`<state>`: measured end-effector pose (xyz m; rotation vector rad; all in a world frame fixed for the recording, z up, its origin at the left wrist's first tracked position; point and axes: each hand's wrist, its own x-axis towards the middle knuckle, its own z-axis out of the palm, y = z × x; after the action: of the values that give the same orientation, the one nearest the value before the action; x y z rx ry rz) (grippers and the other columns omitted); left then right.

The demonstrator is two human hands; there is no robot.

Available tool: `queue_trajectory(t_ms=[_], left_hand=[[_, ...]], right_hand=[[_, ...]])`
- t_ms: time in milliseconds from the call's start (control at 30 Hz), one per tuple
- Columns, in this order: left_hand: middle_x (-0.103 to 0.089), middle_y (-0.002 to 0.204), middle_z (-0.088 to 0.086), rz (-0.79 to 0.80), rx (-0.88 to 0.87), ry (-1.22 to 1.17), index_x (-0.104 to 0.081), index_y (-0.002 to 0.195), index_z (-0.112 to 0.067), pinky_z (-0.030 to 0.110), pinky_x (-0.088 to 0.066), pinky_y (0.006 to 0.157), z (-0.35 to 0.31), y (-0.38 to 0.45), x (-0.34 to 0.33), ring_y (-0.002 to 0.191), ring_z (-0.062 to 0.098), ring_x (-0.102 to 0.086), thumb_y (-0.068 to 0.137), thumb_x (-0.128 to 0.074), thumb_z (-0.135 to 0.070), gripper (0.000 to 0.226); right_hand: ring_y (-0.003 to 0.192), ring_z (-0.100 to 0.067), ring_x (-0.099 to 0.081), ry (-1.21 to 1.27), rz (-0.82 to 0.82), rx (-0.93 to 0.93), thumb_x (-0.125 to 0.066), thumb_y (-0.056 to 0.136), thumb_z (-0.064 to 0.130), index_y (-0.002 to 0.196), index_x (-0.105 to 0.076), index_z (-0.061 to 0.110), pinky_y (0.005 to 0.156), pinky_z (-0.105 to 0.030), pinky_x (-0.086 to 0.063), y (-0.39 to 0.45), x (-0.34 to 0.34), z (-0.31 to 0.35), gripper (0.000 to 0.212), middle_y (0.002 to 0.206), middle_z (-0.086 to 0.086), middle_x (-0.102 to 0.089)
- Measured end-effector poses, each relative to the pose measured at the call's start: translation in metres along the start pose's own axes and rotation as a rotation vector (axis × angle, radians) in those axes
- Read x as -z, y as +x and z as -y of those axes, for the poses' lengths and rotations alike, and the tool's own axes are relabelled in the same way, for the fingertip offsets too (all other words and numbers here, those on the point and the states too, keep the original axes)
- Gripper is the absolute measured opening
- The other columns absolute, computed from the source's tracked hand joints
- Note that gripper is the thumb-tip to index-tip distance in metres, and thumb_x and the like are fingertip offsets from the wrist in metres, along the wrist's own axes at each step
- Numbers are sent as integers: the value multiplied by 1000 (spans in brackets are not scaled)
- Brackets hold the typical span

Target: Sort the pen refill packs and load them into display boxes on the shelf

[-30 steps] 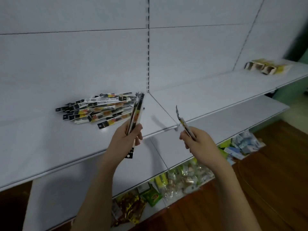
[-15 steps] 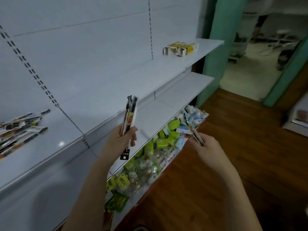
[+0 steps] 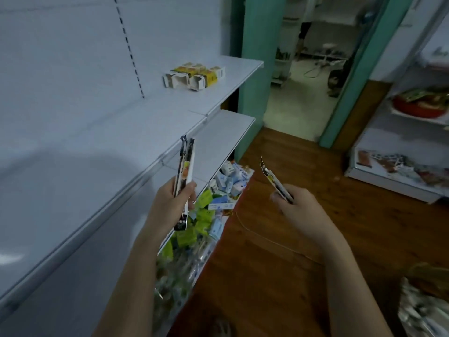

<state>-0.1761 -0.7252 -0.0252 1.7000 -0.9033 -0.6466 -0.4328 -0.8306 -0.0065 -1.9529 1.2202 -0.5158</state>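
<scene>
My left hand (image 3: 171,204) grips a small bundle of long narrow pen refill packs (image 3: 185,164), held upright in front of the white shelf (image 3: 136,132). My right hand (image 3: 297,210) pinches a single refill pack (image 3: 273,180) that points up and to the left, out over the wooden floor. Several small yellow and white display boxes (image 3: 194,77) lie on the upper shelf near its far right end, their open ends towards me. The pile of loose packs seen earlier is out of view.
Below the upper shelf is a second white shelf (image 3: 218,139), and the bottom shelf holds green and blue packets (image 3: 216,198). A teal doorway (image 3: 257,69) opens ahead. Another shelf unit (image 3: 398,171) with goods stands at the right across the wooden floor (image 3: 303,166).
My view has swung right along the shelf: the pile of loose packs has left the frame and the display boxes are closer. Both hands keep their packs.
</scene>
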Motion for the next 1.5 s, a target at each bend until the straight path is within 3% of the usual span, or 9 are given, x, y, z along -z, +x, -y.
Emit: queue_trajectory(t_ms=[233,433,567,733,867,1067,1267,1400,1500], left_hand=[[-63,62,1,126,-8,24,-62,84,-8,22,-44,59,-17,95,-55,56,9,-58,98,-57,-30,27],[-62,60,-2,71,11,56,-61,81,-9,13,-40,50,-24,183,-113,48,4,-53,97,-58,-29,26],[-61,60,0,89,12,32,-60,79,-3,28,-45,62,-42,236,-144,57,17,-57,98,-58,-27,31],[-61,60,2,-109,21,-40,-60,81,-1,21,-46,57,-64,289,-159,54,14,-57,98,-59,-24,28],[-49,54,4,-169,54,-187,-59,86,-1,35,-56,61,-77,327,-149,52,20,-48,96,-61,-16,18],[-33,45,5,-378,7,-357,-53,73,-10,32,-43,47,-89,406,-126,40,23,-34,95,-61,-19,25],[-66,71,1,-687,0,-368,-54,68,-13,36,-51,80,-76,472,-91,77,23,-64,101,-45,-41,44],[-58,61,-2,-861,21,-308,-57,69,-13,17,-44,57,-70,497,-79,56,8,-53,102,-45,-39,44],[-57,56,1,-970,25,-233,-57,83,-4,14,-41,44,-72,512,-72,44,4,-51,100,-52,-27,29]], right_hand=[[48,-6,-42,-4,-50,-77,-56,98,28,78,-58,27,49,-28,-36,77,32,-30,20,64,1,-53],[50,-9,-43,-1,-42,-64,-55,99,31,85,-59,13,49,-30,-35,186,64,-67,23,66,-4,-53],[48,-8,-43,-30,68,-18,-54,99,33,83,-60,18,49,-32,-35,263,87,-80,23,64,-3,-56],[49,-9,-42,4,138,101,-53,100,31,81,-59,15,50,-29,-34,364,105,-71,25,62,-3,-52],[48,-6,-43,3,283,192,-54,100,27,80,-57,9,47,-23,-35,432,93,-53,27,62,-4,-53],[54,-16,-41,9,379,249,-55,98,29,81,-52,3,56,-31,-35,539,50,-19,31,62,-5,-45],[51,-11,-39,-24,418,401,-55,98,28,73,-50,12,54,-31,-30,618,14,53,30,63,-9,-47],[71,-7,-53,-23,412,508,-64,93,30,90,-57,29,60,-25,-39,650,-12,93,8,82,10,-57],[86,-6,-55,-34,441,597,-73,85,32,108,-58,28,71,-22,-45,671,-26,112,28,101,14,-58]])
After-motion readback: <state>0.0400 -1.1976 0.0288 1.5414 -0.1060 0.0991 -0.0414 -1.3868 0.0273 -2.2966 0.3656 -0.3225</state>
